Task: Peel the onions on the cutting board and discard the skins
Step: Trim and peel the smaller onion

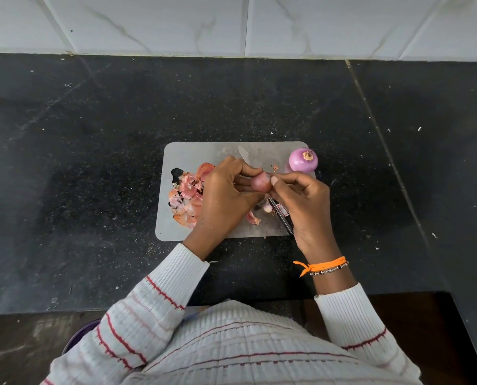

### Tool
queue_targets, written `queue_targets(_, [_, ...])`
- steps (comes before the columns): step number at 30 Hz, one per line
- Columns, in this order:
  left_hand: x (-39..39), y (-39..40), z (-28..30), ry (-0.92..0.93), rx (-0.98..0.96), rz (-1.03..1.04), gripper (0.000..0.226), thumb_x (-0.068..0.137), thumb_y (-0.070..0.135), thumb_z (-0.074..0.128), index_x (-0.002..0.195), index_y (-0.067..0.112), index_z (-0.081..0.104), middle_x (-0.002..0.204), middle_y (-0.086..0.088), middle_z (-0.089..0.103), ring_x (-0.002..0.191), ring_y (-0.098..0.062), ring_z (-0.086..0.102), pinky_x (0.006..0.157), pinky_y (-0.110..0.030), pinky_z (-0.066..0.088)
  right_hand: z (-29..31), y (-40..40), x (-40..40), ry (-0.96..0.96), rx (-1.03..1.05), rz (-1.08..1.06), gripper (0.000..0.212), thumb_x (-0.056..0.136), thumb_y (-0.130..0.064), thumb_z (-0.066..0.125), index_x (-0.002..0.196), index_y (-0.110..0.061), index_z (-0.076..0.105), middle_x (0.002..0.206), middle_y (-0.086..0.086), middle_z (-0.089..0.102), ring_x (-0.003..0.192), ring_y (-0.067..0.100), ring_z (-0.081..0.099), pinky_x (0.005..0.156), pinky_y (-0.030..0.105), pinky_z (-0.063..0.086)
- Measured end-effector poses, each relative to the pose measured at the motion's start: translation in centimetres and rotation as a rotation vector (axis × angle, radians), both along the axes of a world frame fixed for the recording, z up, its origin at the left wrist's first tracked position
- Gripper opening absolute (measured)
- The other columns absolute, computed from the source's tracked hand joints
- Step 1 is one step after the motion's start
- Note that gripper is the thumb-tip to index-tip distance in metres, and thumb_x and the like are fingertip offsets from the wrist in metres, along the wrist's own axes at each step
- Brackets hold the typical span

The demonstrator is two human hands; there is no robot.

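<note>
A small pink onion (261,183) is held above the grey cutting board (192,152). My left hand (226,195) grips it from the left with curled fingers. My right hand (301,198) pinches it from the right, thumb on its top. A peeled purple onion (303,159) sits at the board's far right corner. A pile of pink-orange skins (187,195) lies on the board's left side. A knife (244,155) lies across the board, mostly hidden under my hands.
The board rests on a dark speckled counter (92,162) backed by white wall tiles (231,23). Small onion scraps (267,208) and a loose skin piece (252,218) lie on the board under my hands. A purple rim (78,333) shows low left, below the counter edge.
</note>
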State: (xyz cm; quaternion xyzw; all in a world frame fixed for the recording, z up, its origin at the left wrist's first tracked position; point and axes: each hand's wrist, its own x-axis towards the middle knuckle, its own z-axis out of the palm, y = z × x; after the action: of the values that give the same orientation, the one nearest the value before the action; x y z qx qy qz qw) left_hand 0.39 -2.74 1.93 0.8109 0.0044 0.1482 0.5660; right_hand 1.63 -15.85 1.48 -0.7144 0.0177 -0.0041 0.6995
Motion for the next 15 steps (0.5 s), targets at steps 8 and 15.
queue_targets(8, [-0.2, 0.1, -0.1, 0.030, -0.045, 0.006, 0.027, 0.064, 0.002, 0.081, 0.086, -0.001, 0.065, 0.083, -0.006, 0.066, 0.072, 0.002, 0.065, 0.061, -0.009, 0.050, -0.3, -0.5, 0.3, -0.059, -0.057, 0.037, 0.005, 0.083, -0.003, 0.068, 0.082, -0.007, 0.072, 0.081, 0.014, 0.072, 0.080, 0.028, 0.070, 0.079, 0.048, 0.057])
queue_targets(15, [-0.2, -0.2, -0.3, -0.018, 0.010, -0.003, 0.024, 0.065, 0.005, 0.082, 0.082, -0.001, 0.066, 0.078, -0.006, 0.064, 0.071, -0.001, 0.064, 0.061, -0.011, 0.052, -0.4, -1.2, 0.8, -0.098, -0.091, 0.102, 0.007, 0.081, -0.001, 0.069, 0.083, -0.008, 0.071, 0.082, 0.013, 0.072, 0.080, 0.027, 0.070, 0.077, 0.046, 0.057])
